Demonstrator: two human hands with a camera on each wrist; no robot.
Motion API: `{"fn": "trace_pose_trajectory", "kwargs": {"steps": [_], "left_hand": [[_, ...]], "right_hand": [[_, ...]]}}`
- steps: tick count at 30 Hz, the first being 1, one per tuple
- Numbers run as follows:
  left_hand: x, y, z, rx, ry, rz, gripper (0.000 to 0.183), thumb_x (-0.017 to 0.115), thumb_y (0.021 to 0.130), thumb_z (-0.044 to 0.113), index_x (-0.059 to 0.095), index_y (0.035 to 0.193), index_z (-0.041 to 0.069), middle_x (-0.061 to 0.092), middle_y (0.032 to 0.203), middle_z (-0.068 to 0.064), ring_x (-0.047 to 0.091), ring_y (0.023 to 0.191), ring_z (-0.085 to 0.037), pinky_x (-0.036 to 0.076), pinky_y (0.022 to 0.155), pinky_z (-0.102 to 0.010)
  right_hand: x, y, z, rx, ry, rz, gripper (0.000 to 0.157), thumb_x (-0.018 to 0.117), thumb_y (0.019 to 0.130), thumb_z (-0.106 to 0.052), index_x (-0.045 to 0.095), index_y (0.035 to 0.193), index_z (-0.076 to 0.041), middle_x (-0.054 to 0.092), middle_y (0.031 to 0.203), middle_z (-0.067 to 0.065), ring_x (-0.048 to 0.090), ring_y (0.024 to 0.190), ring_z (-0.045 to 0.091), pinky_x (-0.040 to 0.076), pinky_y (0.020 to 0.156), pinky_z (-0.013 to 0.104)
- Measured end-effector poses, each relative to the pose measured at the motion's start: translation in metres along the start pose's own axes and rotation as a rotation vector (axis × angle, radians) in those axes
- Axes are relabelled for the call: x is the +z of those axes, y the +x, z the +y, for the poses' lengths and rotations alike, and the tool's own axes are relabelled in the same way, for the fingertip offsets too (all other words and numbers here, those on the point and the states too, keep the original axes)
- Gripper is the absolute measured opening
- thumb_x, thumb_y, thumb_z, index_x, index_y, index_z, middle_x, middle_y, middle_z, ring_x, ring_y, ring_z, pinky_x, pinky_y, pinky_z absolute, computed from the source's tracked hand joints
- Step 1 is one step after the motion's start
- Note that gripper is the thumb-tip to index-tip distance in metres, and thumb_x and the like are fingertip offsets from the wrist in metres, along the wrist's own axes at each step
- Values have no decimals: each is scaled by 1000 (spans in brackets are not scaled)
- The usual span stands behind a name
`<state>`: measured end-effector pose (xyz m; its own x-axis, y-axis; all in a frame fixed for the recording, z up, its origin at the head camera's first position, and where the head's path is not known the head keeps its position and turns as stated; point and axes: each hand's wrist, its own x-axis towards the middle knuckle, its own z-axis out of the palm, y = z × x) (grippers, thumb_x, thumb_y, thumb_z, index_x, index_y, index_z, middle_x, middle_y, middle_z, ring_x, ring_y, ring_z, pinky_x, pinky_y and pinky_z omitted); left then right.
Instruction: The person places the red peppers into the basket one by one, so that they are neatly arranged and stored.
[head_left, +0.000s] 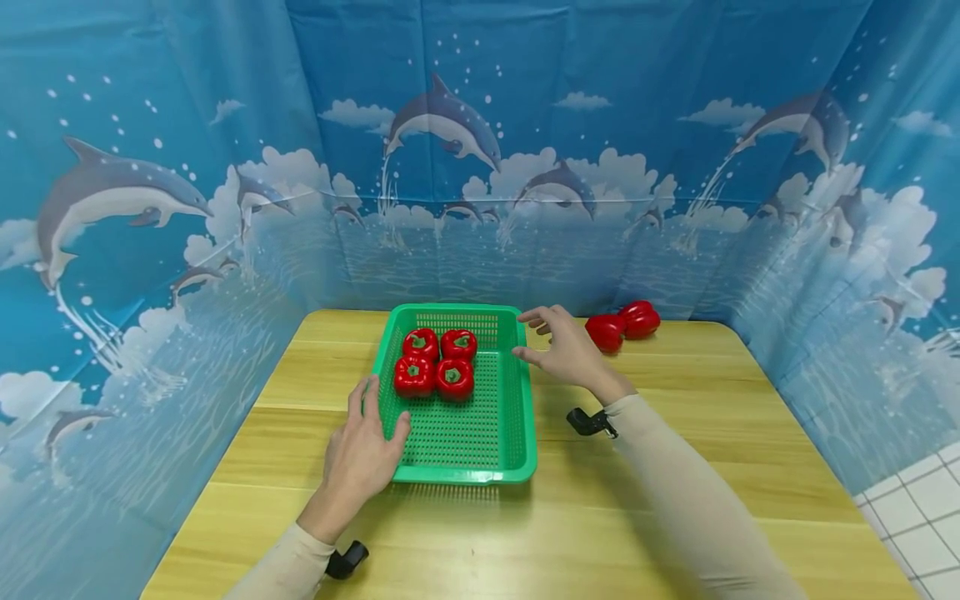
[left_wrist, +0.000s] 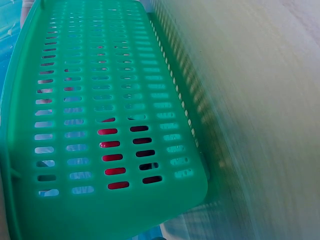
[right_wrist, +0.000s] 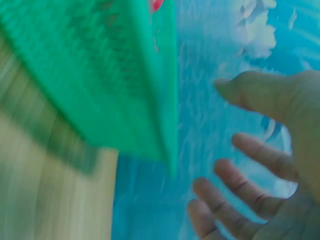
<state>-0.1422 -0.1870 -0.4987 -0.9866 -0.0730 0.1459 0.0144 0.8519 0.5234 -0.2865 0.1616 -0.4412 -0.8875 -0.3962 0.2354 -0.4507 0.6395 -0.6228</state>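
A green plastic basket (head_left: 529, 417) stands on the table, with several red bell peppers (head_left: 414, 377) grouped at its far left, stems up. My left hand (head_left: 363, 450) is at the basket's left rim, fingers extended and thumb over the near left corner; whether it touches the rim I cannot tell. Beside the far right rim hovers my right hand (head_left: 566, 346), fingers spread and loosely bent, holding nothing. In the right wrist view that hand (right_wrist: 302, 205) is apart from the basket (right_wrist: 150, 125). Red shows through the slots of the basket wall (left_wrist: 100, 210) in the left wrist view.
Two more red bell peppers (head_left: 603, 332) lie together on the wooden table (head_left: 645, 500) behind my right hand, near the back edge. A blue dolphin-print curtain (head_left: 465, 250) encloses the back and sides. White tiles (head_left: 915, 508) show at the lower right.
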Motion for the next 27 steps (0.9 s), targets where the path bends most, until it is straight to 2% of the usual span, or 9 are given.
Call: {"fn": "trace_pose_trajectory", "kwargs": {"steps": [5,13,18,23,27], "left_hand": [[-1,1,0,-9,1,-11,91,57,119,51,20,186,3,26,190,-23,45,47,-18,37,42,-29],[0,0,-1,-4,1,-11,90,57,119,50,19,186,3,26,190,-23,45,47,-17,36,41,-27],[2,-1,-2,-7,-4,-6,90,58,119,50,21,186,3,27,189,-23,45,47,-17,36,41,-27],[2,-1,-2,-5,-1,1,90,61,118,47,21,186,3,28,189,-24,45,47,-17,35,41,-26],[2,0,-2,11,5,24,90,62,117,47,24,185,2,30,188,-25,45,47,-16,34,40,-25]], "right_hand": [[-7,-3,31,26,2,56,58,87,107,-31,68,158,-11,64,154,23,66,140,48,58,118,67],[-16,-12,65,88,22,92,60,83,110,-37,64,162,-14,58,159,21,59,145,48,55,117,68],[-20,-16,88,102,5,122,64,83,110,-41,63,164,-14,54,164,24,55,147,51,51,119,74],[-28,-20,112,139,-11,146,69,83,109,-48,61,167,-17,45,177,25,44,161,53,41,128,82],[-36,-22,129,161,-3,163,74,83,108,-50,58,169,-17,38,183,26,36,165,55,40,126,85]]}}
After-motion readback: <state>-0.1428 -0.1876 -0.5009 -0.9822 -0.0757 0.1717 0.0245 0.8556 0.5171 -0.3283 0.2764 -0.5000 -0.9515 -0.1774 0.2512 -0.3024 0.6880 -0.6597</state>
